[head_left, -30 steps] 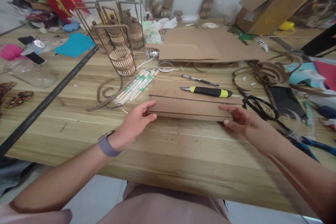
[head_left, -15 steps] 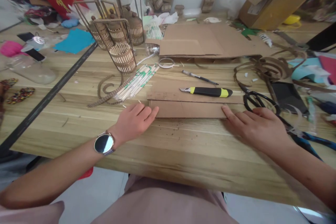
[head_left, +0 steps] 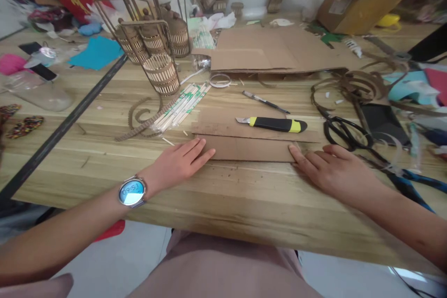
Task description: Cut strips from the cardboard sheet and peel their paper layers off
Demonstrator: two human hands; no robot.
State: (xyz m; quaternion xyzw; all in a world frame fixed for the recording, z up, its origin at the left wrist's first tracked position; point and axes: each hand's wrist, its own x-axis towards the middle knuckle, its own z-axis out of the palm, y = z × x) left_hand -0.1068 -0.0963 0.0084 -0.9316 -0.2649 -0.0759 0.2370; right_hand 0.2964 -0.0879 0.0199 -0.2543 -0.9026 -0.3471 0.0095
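Your left hand (head_left: 185,160) flat, fingers spread on left end of cardboard strip (head_left: 251,149); your right hand (head_left: 330,167) presses right end with fingertips, nothing grasped. Strip lies on table (head_left: 223,205) between both grips. Utility knife (head_left: 275,124) just beyond strip; scissors (head_left: 347,135) beyond right hand.

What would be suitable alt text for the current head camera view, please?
Two bare hands, left and right, press the ends of a cardboard strip on a wooden table. Beyond it lie a yellow-and-black utility knife, blade extended, and a pen; scissors lie to the right.
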